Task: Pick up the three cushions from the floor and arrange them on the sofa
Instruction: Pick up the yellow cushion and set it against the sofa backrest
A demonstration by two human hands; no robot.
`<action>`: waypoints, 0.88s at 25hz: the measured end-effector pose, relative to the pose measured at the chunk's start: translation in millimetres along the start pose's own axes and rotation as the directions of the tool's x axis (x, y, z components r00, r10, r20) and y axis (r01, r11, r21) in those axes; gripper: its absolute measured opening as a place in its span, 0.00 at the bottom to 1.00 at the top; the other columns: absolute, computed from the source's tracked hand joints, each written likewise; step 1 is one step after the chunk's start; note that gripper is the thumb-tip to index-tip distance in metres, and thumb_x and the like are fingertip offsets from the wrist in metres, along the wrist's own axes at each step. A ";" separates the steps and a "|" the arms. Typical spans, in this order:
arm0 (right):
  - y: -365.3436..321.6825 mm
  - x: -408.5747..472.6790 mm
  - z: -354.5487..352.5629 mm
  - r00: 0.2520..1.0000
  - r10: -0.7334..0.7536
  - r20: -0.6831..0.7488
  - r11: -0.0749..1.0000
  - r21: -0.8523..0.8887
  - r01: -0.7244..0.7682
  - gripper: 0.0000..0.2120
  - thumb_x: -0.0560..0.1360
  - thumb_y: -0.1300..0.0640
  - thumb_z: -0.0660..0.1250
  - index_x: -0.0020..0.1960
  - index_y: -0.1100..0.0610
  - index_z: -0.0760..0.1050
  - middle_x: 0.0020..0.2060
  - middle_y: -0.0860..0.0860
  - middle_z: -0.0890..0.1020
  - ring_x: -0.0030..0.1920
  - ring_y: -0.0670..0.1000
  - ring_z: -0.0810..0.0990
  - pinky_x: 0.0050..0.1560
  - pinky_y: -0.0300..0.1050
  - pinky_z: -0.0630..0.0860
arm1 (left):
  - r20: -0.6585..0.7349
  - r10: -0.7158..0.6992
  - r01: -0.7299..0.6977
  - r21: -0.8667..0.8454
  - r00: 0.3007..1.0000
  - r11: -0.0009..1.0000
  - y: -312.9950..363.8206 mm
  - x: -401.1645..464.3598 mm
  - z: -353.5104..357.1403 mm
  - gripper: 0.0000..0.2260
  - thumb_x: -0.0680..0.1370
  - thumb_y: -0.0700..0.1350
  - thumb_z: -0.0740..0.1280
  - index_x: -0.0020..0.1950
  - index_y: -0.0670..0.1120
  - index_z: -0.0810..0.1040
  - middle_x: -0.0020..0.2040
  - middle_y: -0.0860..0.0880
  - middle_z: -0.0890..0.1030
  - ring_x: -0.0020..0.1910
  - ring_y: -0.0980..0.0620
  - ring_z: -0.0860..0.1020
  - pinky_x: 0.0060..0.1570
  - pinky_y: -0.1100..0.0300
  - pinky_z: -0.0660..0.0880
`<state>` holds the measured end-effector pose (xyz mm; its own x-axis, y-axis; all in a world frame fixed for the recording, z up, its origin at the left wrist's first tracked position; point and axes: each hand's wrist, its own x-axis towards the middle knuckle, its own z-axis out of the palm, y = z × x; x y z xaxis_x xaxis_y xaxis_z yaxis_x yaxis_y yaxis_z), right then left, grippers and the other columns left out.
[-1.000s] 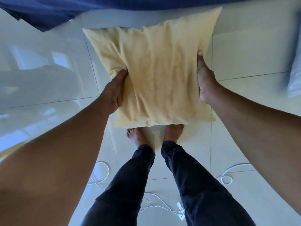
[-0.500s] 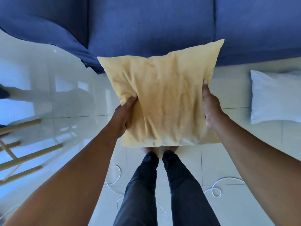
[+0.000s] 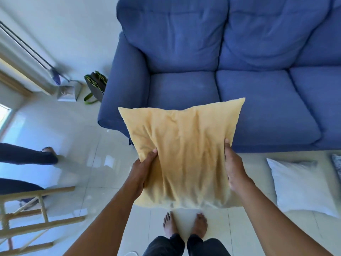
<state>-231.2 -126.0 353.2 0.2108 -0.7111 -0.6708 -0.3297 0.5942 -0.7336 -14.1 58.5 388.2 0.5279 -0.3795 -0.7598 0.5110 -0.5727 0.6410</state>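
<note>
I hold a yellow cushion up in front of me, over the floor and the front edge of the blue sofa. My left hand grips its left side and my right hand grips its right side. A white cushion lies on the tiled floor to the right, in front of the sofa. The corner of a grey patterned cushion shows at the right edge. The sofa's seats carry nothing.
My bare feet stand on glossy white tiles just before the sofa. A wooden chair frame stands at the lower left, with another person's legs beside it. A dark bag and a mop stand by the sofa's left arm.
My head has tilted up, so the whole sofa has come into view. The yellow cushion has risen with both hands toward the sofa's front edge.
</note>
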 end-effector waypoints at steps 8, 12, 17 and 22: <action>-81.2 21.6 -7.9 0.979 -0.193 0.063 0.978 0.094 0.187 0.58 0.56 0.10 0.61 0.74 0.46 0.77 0.73 0.44 0.79 0.76 0.51 0.75 0.78 0.59 0.69 | -0.014 0.211 -0.211 -0.109 0.977 0.971 89.3 -30.0 15.0 0.21 0.76 0.62 0.74 0.63 0.53 0.76 0.53 0.57 0.83 0.51 0.56 0.80 0.55 0.51 0.73; -129.7 18.8 -1.5 0.967 -0.239 0.089 0.964 0.144 0.225 0.50 0.56 0.13 0.65 0.65 0.47 0.84 0.63 0.46 0.87 0.68 0.52 0.82 0.73 0.58 0.75 | 0.012 0.263 -0.259 -0.142 0.965 0.955 125.9 -12.6 17.4 0.25 0.74 0.63 0.75 0.67 0.53 0.77 0.59 0.55 0.84 0.57 0.52 0.81 0.59 0.49 0.74; -183.7 66.6 19.6 0.958 -0.283 0.043 0.934 0.239 0.266 0.45 0.59 0.17 0.70 0.61 0.51 0.85 0.60 0.49 0.88 0.63 0.53 0.85 0.72 0.61 0.77 | 0.018 0.317 -0.309 -0.173 0.948 0.935 184.1 44.7 19.0 0.35 0.71 0.64 0.77 0.74 0.53 0.75 0.64 0.52 0.83 0.62 0.48 0.81 0.64 0.44 0.75; -244.1 113.3 55.2 0.973 -0.221 0.067 0.933 0.305 0.191 0.29 0.76 0.28 0.66 0.63 0.48 0.85 0.58 0.47 0.89 0.62 0.51 0.86 0.70 0.58 0.78 | 0.003 0.347 -0.343 -0.136 0.938 0.929 248.7 112.1 15.1 0.35 0.67 0.63 0.77 0.72 0.54 0.74 0.63 0.52 0.83 0.62 0.48 0.81 0.58 0.47 0.76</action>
<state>-76.0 -330.8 450.3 0.3393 -0.7981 -0.4979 0.0135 0.5334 -0.8457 161.9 -137.4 460.8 0.6702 -0.5571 -0.4905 0.3862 -0.3026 0.8714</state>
